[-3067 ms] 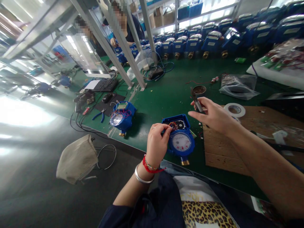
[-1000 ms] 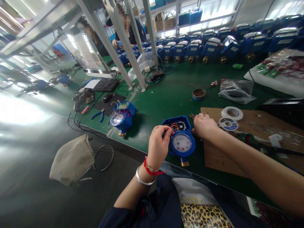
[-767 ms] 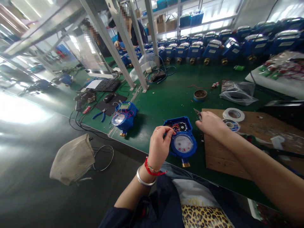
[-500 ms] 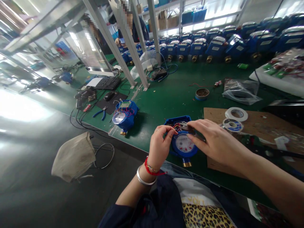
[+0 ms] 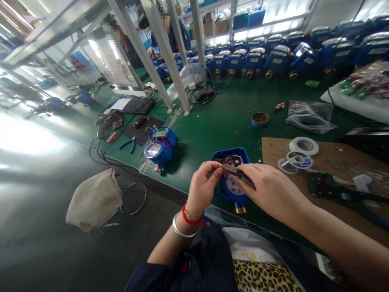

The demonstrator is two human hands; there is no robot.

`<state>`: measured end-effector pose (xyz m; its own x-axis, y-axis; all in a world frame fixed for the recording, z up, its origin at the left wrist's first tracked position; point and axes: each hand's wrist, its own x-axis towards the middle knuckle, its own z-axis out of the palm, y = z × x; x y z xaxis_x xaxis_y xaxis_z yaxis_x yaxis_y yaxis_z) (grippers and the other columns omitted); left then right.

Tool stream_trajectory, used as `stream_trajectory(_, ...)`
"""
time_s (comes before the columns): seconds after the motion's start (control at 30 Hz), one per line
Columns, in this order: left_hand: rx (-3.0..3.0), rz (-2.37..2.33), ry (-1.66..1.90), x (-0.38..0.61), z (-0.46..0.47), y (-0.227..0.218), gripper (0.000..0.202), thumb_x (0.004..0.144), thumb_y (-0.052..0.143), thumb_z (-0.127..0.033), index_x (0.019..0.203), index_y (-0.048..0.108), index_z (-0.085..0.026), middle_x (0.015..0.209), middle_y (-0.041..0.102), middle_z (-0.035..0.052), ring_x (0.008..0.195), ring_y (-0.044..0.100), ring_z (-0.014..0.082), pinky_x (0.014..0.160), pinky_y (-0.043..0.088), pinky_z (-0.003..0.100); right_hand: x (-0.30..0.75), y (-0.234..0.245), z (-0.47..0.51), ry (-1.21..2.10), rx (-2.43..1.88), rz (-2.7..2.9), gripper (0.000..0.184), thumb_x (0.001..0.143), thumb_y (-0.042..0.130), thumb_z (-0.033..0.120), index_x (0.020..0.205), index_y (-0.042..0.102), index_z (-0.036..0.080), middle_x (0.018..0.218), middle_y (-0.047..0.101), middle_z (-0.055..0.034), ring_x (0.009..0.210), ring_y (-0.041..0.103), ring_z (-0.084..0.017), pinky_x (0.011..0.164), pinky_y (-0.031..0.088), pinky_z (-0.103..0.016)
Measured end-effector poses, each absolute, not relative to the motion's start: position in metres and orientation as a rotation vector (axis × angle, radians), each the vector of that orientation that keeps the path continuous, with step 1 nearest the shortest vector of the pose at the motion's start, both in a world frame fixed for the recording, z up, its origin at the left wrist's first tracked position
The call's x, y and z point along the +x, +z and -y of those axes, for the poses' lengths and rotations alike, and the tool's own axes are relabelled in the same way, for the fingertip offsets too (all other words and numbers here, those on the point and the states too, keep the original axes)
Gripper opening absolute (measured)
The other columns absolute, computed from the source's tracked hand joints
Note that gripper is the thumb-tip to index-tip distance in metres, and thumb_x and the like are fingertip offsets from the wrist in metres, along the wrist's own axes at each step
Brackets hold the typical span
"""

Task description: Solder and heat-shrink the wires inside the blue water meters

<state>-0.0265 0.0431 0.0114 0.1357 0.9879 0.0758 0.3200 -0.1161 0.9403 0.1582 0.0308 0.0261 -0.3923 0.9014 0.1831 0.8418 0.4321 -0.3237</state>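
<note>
A blue water meter (image 5: 233, 187) with an open wiring box and a brass fitting stands at the bench's front edge. My left hand (image 5: 204, 182) is closed in a pinch above its left side, on what looks like a thin wire, mostly covered by the fingertips. Dark metal pliers (image 5: 236, 172) are gripped in my right hand (image 5: 267, 182), their jaws pointing left and meeting my left fingertips. Red and yellow wires (image 5: 228, 161) show in the open box behind the pliers. Both hands partly cover the round dial.
Another wired meter (image 5: 159, 147) stands left, near blue-handled pliers (image 5: 128, 144). On the right, cardboard (image 5: 281, 207) bears a solder spool (image 5: 295, 162), a tape roll (image 5: 304, 145) and a green tool (image 5: 334, 192). A round tin (image 5: 259, 120) sits behind. Meters (image 5: 278, 59) line the back; a person (image 5: 179, 36) is beyond.
The pliers have swung out of the box to lie across the dial's top, jaws at my left fingertips. My right hand has shifted slightly down, uncovering more of the box.
</note>
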Motion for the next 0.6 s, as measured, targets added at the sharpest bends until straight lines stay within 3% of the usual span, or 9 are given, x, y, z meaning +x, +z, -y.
stream_trajectory(0.2,1.488,-1.268,1.030,-0.0260,-0.0420,0.0095,0.019,0.091,0.054,-0.033,0.093,0.063,-0.016,0.086,0.059,0.0018,0.075,0.052,0.0111,0.069,0.041,0.021,0.1569,0.0264,-0.0303,0.286,-1.492,2.342,0.020,0.091,0.051,0.031,0.101,0.061,0.016,0.098,0.067,-0.0091,0.092,0.062,-0.025,0.082,0.047,-0.040)
stream_trajectory(0.6,1.542,-1.286,1.043,-0.0257,-0.0427,0.0076,0.023,0.093,0.052,-0.036,0.087,0.064,-0.017,0.083,0.063,0.0028,0.078,0.054,0.0131,0.074,0.041,0.024,0.1499,0.0193,-0.0307,0.351,-1.484,2.252,0.018,0.090,0.051,0.025,0.100,0.063,0.016,0.099,0.068,-0.0078,0.088,0.064,-0.024,0.079,0.048,-0.038)
